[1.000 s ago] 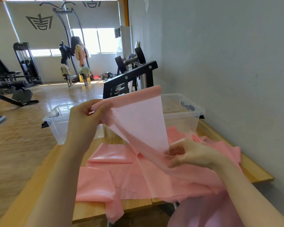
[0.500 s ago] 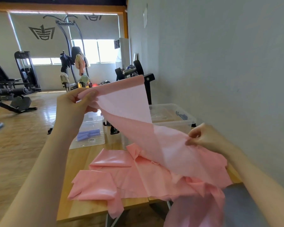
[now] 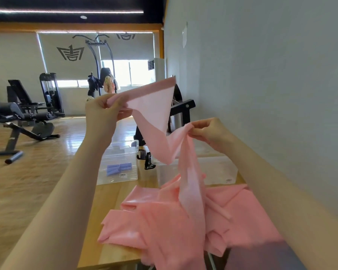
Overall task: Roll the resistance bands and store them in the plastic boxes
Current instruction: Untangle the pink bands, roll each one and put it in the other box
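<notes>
A long pink resistance band (image 3: 156,117) hangs in the air above the wooden table (image 3: 105,199). My left hand (image 3: 103,112) pinches its top end at a corner. Lower and to the right, my right hand (image 3: 209,131) grips the same band where it bunches, and the rest trails down onto a heap of pink bands (image 3: 183,221) on the table. Two clear plastic boxes stand behind the heap: the left box (image 3: 121,162) holds rolled blue bands (image 3: 118,168), and the right box (image 3: 213,168) is partly hidden by the hanging band.
A grey wall (image 3: 261,84) runs close along the table's right side. A black weight rack (image 3: 181,112) stands behind the boxes. Gym benches and machines (image 3: 27,114) stand on the wooden floor to the left. The table's near edge lies under the heap.
Both hands have risen with the pink band. My right hand moved up and to the right, drawing the band taut between the hands and lifting more of it off the heap.
</notes>
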